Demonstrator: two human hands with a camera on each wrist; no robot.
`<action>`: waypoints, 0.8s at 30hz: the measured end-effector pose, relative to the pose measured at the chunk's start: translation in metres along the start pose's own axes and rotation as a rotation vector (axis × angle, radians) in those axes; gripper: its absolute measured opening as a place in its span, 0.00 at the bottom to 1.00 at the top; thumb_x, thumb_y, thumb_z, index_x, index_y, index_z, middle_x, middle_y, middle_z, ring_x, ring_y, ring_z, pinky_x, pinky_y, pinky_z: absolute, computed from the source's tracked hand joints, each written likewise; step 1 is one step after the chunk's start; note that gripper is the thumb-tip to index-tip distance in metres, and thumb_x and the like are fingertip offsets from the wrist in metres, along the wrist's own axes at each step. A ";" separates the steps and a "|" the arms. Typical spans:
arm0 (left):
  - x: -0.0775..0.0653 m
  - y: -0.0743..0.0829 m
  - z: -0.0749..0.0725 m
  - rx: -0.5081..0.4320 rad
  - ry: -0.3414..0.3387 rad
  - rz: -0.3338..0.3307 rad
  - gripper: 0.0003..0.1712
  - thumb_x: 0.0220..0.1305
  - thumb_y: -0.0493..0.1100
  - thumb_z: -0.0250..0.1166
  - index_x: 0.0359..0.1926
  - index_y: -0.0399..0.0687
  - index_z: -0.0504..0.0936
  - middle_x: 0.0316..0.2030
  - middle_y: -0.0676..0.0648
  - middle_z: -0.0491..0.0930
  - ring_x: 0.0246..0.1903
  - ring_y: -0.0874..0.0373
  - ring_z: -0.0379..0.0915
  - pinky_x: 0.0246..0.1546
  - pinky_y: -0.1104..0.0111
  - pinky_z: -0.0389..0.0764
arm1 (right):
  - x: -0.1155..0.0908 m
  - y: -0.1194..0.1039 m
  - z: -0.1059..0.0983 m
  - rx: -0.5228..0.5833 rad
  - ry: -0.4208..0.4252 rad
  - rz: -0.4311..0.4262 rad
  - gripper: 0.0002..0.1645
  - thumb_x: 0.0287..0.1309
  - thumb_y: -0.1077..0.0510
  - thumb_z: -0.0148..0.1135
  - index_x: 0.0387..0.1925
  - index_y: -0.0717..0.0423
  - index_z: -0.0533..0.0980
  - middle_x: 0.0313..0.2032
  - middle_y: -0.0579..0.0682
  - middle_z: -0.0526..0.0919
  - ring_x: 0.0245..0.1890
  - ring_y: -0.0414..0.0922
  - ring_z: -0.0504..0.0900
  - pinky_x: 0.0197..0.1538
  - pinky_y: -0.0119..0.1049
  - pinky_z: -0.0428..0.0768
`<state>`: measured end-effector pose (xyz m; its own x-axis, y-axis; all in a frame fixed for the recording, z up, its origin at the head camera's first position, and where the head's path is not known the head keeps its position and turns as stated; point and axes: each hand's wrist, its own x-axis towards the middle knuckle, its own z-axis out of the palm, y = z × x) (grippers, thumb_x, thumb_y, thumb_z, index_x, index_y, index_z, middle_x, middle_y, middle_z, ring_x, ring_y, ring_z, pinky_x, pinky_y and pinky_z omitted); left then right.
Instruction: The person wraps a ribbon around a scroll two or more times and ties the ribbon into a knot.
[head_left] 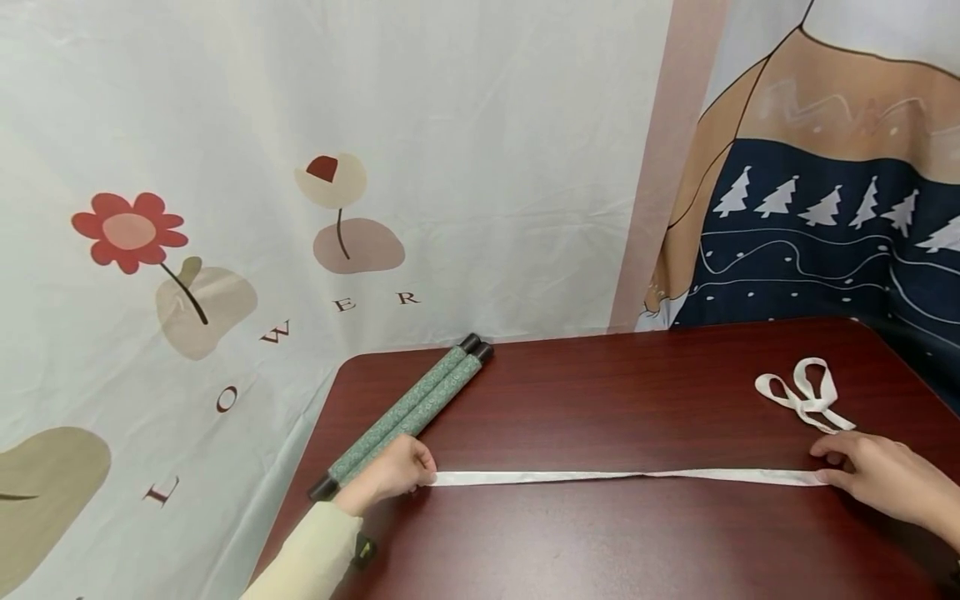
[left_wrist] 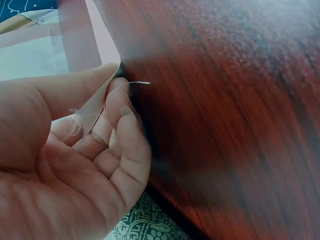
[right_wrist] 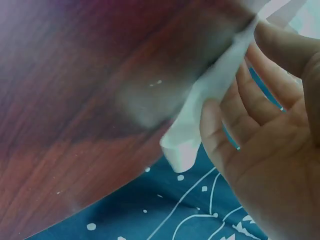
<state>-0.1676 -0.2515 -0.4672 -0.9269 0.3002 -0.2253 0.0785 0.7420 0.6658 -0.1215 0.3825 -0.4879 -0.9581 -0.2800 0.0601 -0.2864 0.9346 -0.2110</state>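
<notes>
A narrow white ribbon stretches nearly level across the dark red-brown table, with a twist near its middle. My left hand pinches its left end between thumb and forefinger; a frayed tip with loose threads shows in the left wrist view. On the other side, my right hand pinches the ribbon between thumb and fingers. In the right wrist view a white length runs past these fingers. A white looped bow lies just beyond the right hand; whether it joins the ribbon I cannot tell.
Two green patterned rods with black ends lie side by side at the table's left, close to the left hand. Behind the table hangs a printed cloth with flowers and letters. The table's right edge is near the right hand.
</notes>
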 end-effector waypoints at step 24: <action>-0.017 -0.011 -0.009 -0.072 0.056 -0.060 0.04 0.49 0.25 0.64 0.24 0.35 0.80 0.17 0.43 0.78 0.14 0.56 0.73 0.15 0.66 0.80 | 0.000 0.009 -0.006 0.104 -0.203 0.026 0.13 0.40 0.60 0.72 0.28 0.50 0.75 0.26 0.43 0.74 0.24 0.35 0.69 0.28 0.37 0.75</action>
<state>-0.1561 -0.2704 -0.4645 -0.9483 0.2209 -0.2279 -0.0029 0.7118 0.7024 -0.1245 0.3917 -0.4840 -0.9420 -0.3042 -0.1421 -0.2496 0.9175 -0.3096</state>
